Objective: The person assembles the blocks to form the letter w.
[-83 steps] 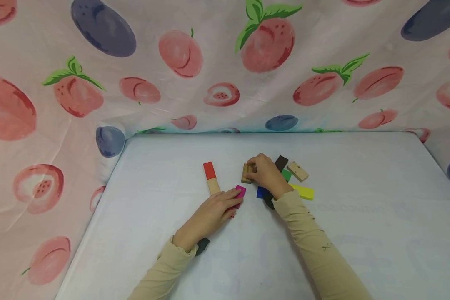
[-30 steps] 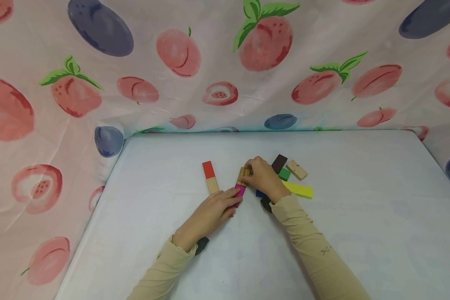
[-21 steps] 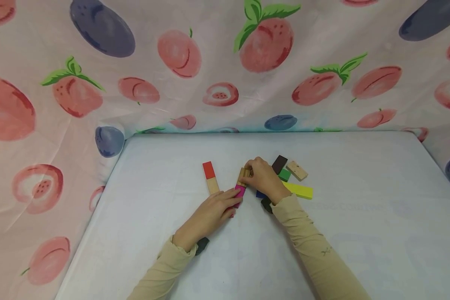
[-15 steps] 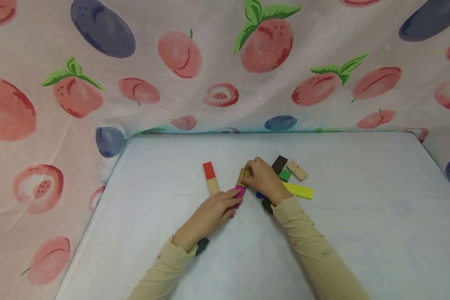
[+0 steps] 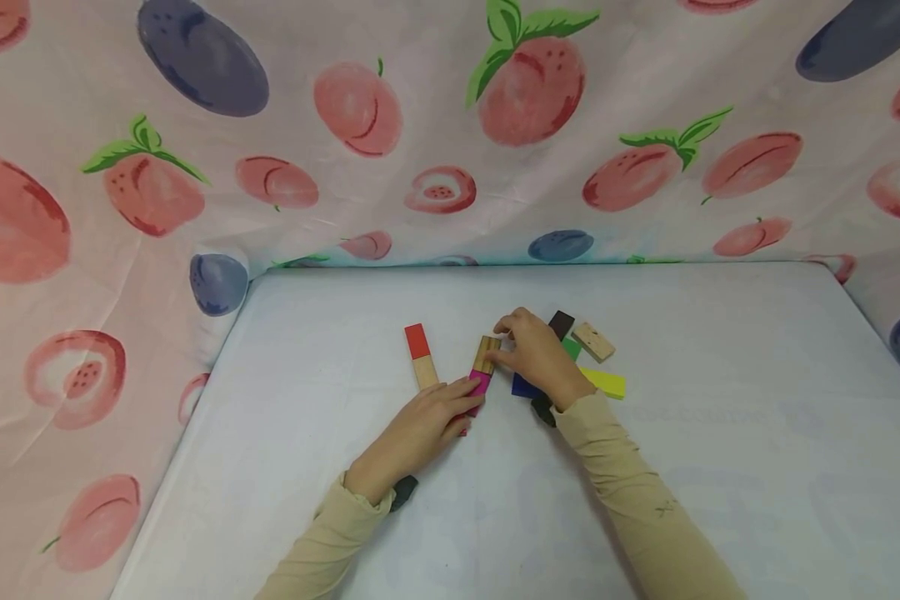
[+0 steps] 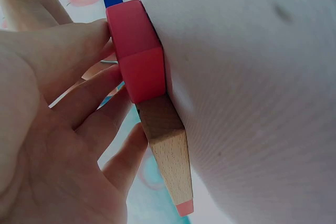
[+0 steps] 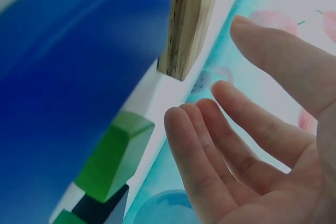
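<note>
In the head view my left hand rests its fingers on a magenta block. Its thumb touches a red block in the left wrist view, where a plain wooden block lies beyond it along the fingertips. Part of this row is hidden under the hand in the head view. A striped brown wooden block lies end to end with the magenta one. Just right of it, my right hand has its thumb and fingers apart, with nothing between them; the striped block stands clear of the fingertips in the right wrist view.
Beside and under the right hand lie a dark brown block, a green block, a yellow block, a blue block and a pale wooden block. At left, an orange-red block extends the plain wooden one. A fruit-print cloth hangs behind the white table.
The striped block has moved down and left to meet the magenta block. My right hand has since let go of it and drawn slightly right. The left hand has stayed in place.
</note>
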A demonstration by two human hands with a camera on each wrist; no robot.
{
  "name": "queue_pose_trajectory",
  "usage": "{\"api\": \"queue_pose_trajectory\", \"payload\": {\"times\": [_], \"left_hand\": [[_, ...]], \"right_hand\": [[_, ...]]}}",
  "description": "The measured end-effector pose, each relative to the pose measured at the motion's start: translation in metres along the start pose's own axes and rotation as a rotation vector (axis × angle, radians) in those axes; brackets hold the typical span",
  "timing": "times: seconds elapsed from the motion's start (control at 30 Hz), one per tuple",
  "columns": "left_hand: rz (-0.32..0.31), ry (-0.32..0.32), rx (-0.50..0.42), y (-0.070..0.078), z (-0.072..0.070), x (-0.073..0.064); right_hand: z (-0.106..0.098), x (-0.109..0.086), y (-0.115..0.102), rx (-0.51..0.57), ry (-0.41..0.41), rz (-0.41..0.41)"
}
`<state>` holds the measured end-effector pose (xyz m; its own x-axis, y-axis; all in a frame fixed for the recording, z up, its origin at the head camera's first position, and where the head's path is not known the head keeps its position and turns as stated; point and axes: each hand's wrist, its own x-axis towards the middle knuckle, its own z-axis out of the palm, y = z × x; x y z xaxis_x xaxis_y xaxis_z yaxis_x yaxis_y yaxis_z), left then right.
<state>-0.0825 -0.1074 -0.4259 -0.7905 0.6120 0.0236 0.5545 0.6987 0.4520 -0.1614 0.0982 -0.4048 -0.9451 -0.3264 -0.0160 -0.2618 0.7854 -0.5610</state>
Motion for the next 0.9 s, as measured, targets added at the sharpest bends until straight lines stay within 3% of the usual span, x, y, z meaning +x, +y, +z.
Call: {"api": "queue_pose_trajectory", "payload": {"times": [0.9], "left_hand": [[-0.003, 0.006, -0.016, -0.001, 0.001, -0.001]], "right_hand": [[-0.017, -0.015, 0.019, -0.020, 0.008, 0.026]]}}
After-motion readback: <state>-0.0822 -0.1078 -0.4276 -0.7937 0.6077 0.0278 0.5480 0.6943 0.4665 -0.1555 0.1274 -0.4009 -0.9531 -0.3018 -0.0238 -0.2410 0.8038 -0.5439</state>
